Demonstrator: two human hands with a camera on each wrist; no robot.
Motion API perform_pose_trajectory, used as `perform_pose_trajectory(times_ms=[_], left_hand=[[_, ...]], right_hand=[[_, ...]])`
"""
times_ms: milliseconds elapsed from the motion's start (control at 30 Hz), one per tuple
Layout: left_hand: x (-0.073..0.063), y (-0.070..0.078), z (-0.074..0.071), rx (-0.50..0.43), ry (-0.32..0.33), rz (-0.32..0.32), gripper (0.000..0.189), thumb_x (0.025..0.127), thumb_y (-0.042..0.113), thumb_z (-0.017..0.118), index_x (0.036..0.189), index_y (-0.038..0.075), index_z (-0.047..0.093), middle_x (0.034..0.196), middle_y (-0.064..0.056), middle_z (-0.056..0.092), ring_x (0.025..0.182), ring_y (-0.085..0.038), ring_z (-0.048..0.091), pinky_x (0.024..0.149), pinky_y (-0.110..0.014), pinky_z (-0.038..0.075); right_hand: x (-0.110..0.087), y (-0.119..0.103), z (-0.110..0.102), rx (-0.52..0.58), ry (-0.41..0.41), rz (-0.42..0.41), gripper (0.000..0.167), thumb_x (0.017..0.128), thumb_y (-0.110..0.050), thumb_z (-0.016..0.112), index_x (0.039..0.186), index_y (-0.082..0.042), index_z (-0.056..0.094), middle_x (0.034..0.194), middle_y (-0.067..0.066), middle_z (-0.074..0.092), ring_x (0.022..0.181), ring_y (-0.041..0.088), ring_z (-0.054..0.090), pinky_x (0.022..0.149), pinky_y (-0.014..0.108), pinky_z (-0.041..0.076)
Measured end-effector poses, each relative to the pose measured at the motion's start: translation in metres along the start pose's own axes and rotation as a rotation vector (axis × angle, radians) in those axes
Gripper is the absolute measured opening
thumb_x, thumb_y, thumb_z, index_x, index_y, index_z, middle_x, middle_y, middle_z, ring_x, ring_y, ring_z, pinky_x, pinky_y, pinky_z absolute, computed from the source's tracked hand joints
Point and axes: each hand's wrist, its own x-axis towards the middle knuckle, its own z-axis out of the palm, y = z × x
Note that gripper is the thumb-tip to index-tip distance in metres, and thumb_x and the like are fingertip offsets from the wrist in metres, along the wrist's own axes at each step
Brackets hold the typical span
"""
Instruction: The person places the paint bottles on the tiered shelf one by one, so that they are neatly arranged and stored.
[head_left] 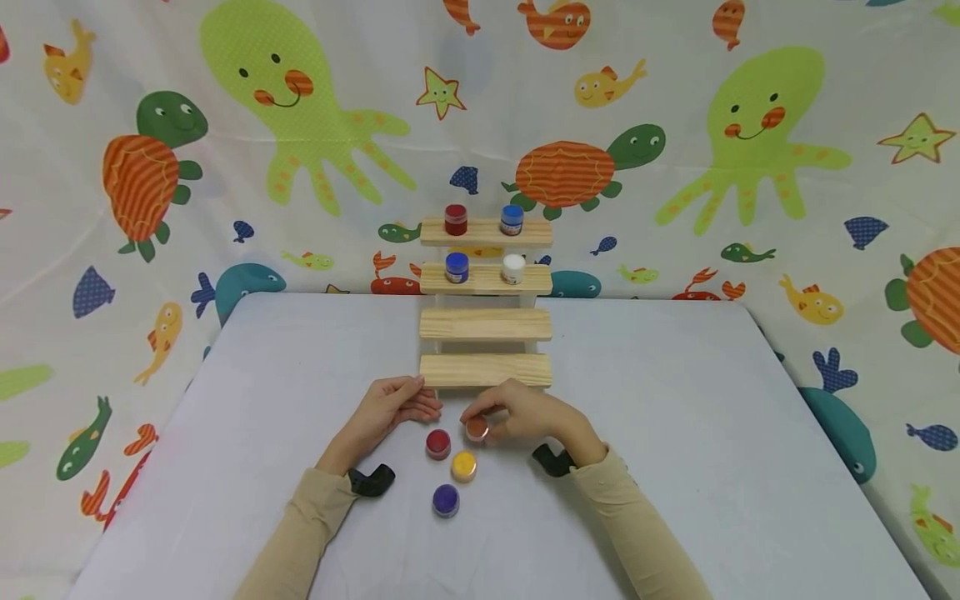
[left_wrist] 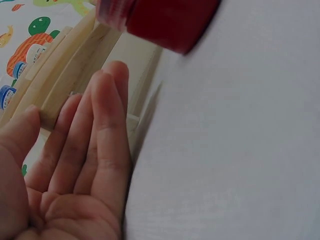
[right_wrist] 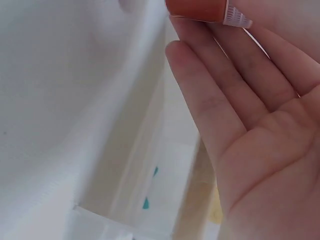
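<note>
In the head view, my right hand (head_left: 528, 410) pinches a small clear jar of orange-brown paint (head_left: 477, 428) between thumb and fingers. The right wrist view shows the jar's orange body (right_wrist: 197, 9) and ribbed clear lid at the fingertips. My left hand (head_left: 386, 410) pinches the front left corner of the lowest step of a tiered wooden rack (head_left: 486, 370), its thumb against the wood (left_wrist: 60, 95). Close by on the table stand a red paint jar (head_left: 438, 444), a yellow one (head_left: 463, 466) and a purple one (head_left: 446, 501).
On the rack's top step stand a dark red jar (head_left: 456, 220) and a light blue jar (head_left: 512, 220). The step below carries a dark blue jar (head_left: 457, 267) and a white jar (head_left: 513, 268). A white cloth covers the table (head_left: 720, 467); a sea-animal curtain (head_left: 480, 50) hangs behind.
</note>
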Motion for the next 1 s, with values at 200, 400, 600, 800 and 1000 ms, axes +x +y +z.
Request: perform_pose_trajectory(times_ms=[200, 400, 600, 800, 1000], left_hand=[[-0.001, 0.001, 0.001, -0.005, 0.0, -0.001, 0.052, 0.105, 0.03, 0.052, 0.115, -0.021, 0.055, 0.098, -0.019, 0.073, 0.091, -0.026, 0.072, 0.083, -0.037, 0.06], [-0.002, 0.002, 0.001, -0.01, -0.001, -0.004, 0.052, 0.105, 0.03, 0.052, 0.116, -0.021, 0.054, 0.099, -0.019, 0.073, 0.091, -0.026, 0.072, 0.083, -0.037, 0.06], [-0.001, 0.001, 0.0, -0.003, -0.016, 0.008, 0.053, 0.106, 0.031, 0.051, 0.117, -0.022, 0.053, 0.1, -0.019, 0.072, 0.092, -0.026, 0.072, 0.083, -0.037, 0.06], [0.0, 0.0, -0.001, -0.026, -0.007, -0.003, 0.054, 0.105, 0.031, 0.052, 0.117, -0.022, 0.053, 0.098, -0.018, 0.073, 0.091, -0.026, 0.072, 0.081, -0.036, 0.061], [0.0, 0.0, 0.001, -0.041, 0.004, -0.008, 0.052, 0.104, 0.03, 0.053, 0.116, -0.021, 0.054, 0.097, -0.019, 0.073, 0.09, -0.026, 0.072, 0.081, -0.036, 0.061]], right_hand=[[-0.001, -0.006, -0.004, -0.023, 0.054, -0.045, 0.035, 0.086, -0.001, 0.076, 0.12, -0.004, 0.07, 0.115, 0.001, 0.07, 0.101, 0.008, 0.062, 0.095, 0.03, 0.054], [-0.001, -0.011, -0.006, -0.044, 0.124, -0.102, 0.037, 0.086, -0.006, 0.077, 0.121, -0.003, 0.069, 0.111, 0.001, 0.07, 0.099, 0.009, 0.062, 0.092, 0.035, 0.056], [-0.001, -0.016, -0.008, -0.049, 0.198, -0.155, 0.036, 0.087, -0.009, 0.077, 0.122, -0.006, 0.068, 0.113, -0.001, 0.069, 0.099, 0.008, 0.061, 0.091, 0.029, 0.054], [0.0, -0.022, -0.011, -0.044, 0.278, -0.161, 0.037, 0.088, -0.008, 0.077, 0.123, -0.005, 0.067, 0.115, 0.002, 0.069, 0.101, 0.011, 0.062, 0.091, 0.029, 0.055], [0.003, -0.031, -0.014, 0.052, 0.346, -0.121, 0.039, 0.089, -0.003, 0.074, 0.126, 0.0, 0.063, 0.118, 0.008, 0.067, 0.108, 0.018, 0.063, 0.095, 0.03, 0.054]])
